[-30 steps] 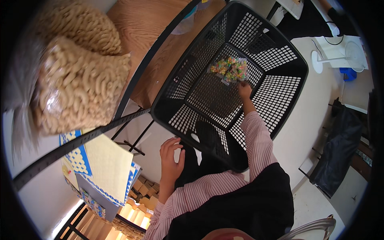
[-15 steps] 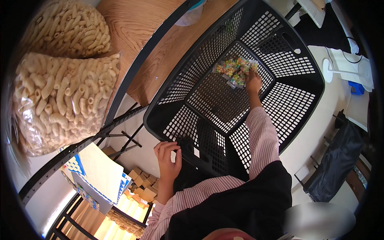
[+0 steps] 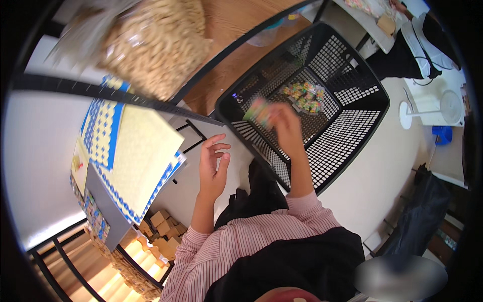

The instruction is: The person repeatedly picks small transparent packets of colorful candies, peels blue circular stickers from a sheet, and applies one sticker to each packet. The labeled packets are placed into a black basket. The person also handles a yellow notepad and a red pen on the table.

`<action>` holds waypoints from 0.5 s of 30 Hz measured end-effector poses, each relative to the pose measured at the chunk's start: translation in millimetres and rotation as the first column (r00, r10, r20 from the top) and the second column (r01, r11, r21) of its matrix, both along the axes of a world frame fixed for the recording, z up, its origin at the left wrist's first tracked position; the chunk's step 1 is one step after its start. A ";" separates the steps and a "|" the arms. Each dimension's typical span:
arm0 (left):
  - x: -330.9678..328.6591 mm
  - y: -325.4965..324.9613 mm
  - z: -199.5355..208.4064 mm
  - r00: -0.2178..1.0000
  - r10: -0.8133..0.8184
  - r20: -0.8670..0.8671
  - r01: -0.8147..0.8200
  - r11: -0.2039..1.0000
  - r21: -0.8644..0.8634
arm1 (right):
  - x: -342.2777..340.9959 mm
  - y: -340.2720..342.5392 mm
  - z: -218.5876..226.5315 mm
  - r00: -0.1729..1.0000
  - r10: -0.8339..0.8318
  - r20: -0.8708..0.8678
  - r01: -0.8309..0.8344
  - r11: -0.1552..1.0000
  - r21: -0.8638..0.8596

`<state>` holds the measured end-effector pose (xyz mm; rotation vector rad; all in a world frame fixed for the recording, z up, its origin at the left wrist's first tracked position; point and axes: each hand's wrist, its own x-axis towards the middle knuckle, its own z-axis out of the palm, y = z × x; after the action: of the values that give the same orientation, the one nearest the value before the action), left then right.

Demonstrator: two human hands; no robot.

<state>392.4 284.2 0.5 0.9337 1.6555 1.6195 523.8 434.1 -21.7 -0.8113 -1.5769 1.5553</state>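
My right hand (image 3: 289,132) is over a tall black perforated plastic basket (image 3: 347,143), closed on a small packet of colourful pieces (image 3: 258,111), smeared by motion. Several similar clear packets with multicoloured contents (image 3: 305,95) lie in a pile on the basket's floor. My left hand (image 3: 214,170) hovers just outside the basket's near left edge. Its fingers are loosely curved and apart, and it holds nothing.
Large clear bags of tube-shaped snacks (image 3: 156,48) rest on a wooden shelf (image 3: 231,20) with a black metal frame. Yellow and blue sheets (image 3: 136,156) stand at left, small cardboard boxes (image 3: 163,226) below. A white stand (image 3: 422,111) is at right; another person works at far right.
My right hand has risen from the packets in the basket and swung left, bringing one packet up. My left hand has come off the basket's rim. The view has shifted.
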 end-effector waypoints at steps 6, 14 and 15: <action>-26.3 -143.9 32.8 0.978 0.002 0.208 -0.014 0.998 0.059 | -50.6 -149.0 70.6 0.757 0.652 0.045 -0.653 0.750 0.111; -62.5 -298.5 69.8 0.935 0.316 0.160 -0.345 0.915 0.208 | -131.5 -315.7 77.9 0.705 0.606 -0.367 -0.656 0.754 -0.015; -69.7 -315.0 75.4 0.941 0.305 0.151 -0.331 0.922 0.201 | -138.4 -324.8 81.1 0.686 0.618 -0.384 -0.675 0.737 -0.020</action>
<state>322.7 -30.8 75.8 0.6817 1.6299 2.0746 385.4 109.2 59.4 0.0174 -1.5512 2.2107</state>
